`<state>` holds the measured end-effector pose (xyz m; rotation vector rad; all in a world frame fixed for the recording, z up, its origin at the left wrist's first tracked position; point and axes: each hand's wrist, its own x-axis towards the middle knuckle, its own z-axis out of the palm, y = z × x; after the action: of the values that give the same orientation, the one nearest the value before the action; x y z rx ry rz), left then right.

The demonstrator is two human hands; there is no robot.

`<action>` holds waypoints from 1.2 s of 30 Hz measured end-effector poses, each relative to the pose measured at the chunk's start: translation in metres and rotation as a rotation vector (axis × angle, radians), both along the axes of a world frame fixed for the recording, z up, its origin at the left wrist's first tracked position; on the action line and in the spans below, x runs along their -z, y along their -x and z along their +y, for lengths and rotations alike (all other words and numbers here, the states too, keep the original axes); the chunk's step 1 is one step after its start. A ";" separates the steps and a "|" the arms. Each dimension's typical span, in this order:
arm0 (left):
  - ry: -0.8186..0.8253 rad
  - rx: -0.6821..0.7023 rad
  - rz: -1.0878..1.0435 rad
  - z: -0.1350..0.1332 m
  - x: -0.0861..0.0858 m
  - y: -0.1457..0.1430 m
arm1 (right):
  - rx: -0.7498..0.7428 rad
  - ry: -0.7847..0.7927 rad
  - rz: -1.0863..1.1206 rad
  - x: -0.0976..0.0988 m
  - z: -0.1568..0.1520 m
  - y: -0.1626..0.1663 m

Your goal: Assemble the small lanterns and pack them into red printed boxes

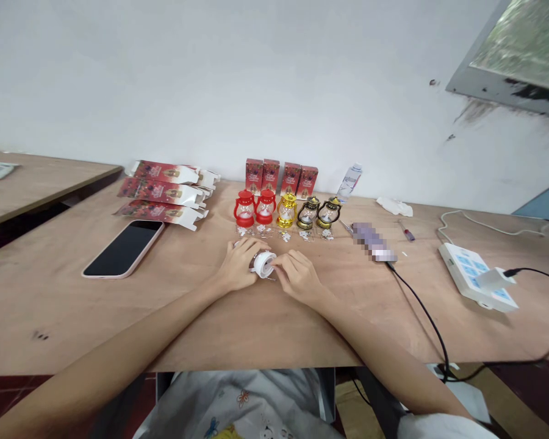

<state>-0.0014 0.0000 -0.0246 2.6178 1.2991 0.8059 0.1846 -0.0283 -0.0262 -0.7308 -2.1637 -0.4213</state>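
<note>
While the left hand [242, 264] clasps a white-ended piece [263, 264] over the wooden table [265, 335], the right hand [298, 274] meets its rim at three o'clock; whether it pinches anything, I cannot tell. From the piece, lanterns [286, 211] stand at twelve, flattened boxes [160, 191] lie at ten, a power strip [469, 271] at three; a pale wall [256, 79] rises behind, a window [526, 46] at two.

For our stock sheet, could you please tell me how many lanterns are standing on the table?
5, in one row, left to right: first red lantern, second red lantern, gold lantern, first dark lantern, second dark lantern. No standing one appears hidden.
</note>
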 end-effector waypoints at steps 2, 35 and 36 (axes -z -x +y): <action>0.002 -0.001 0.003 0.000 0.000 0.000 | 0.003 0.002 -0.007 0.000 0.000 0.000; -0.001 0.009 0.023 0.000 0.001 0.000 | -0.006 0.193 0.182 0.008 0.004 -0.002; -0.001 0.012 0.020 0.000 0.001 0.000 | -0.013 0.217 0.210 0.008 0.005 -0.002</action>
<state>-0.0010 0.0002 -0.0253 2.6385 1.2870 0.7815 0.1864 -0.0235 -0.0345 -0.8400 -2.0326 -0.0967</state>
